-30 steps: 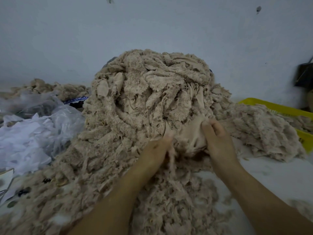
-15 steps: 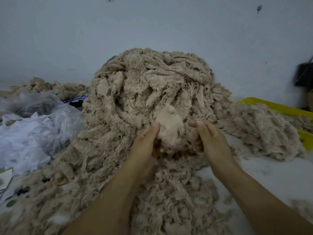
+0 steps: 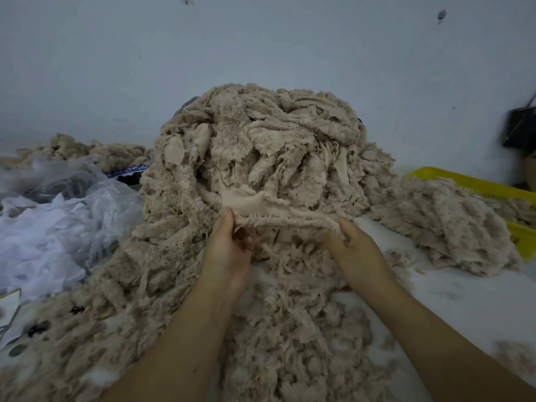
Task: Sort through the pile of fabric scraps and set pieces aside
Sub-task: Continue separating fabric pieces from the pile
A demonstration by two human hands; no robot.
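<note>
A tall heap of beige fleecy fabric scraps point(image 3: 261, 146) rises in the middle of the white table, with loose bits spread toward me. Stretched between my hands in front of the heap is one long beige scrap point(image 3: 269, 210), smooth side up with a fringed edge. My left hand point(image 3: 229, 250) pinches its left end between thumb and fingers. My right hand point(image 3: 356, 248) grips its right end, fingers curled around the fabric.
A smaller heap of beige scraps point(image 3: 443, 224) lies to the right, partly over a yellow tray point(image 3: 475, 184). Clear plastic bags with white fabric point(image 3: 52, 227) fill the left side. More beige scraps point(image 3: 87, 149) sit at the back left. A wall stands close behind.
The bunched scrap that both hands held close together has been pulled out flat; my hands have moved apart, left hand leftward and right hand rightward, stretching it lengthwise.
</note>
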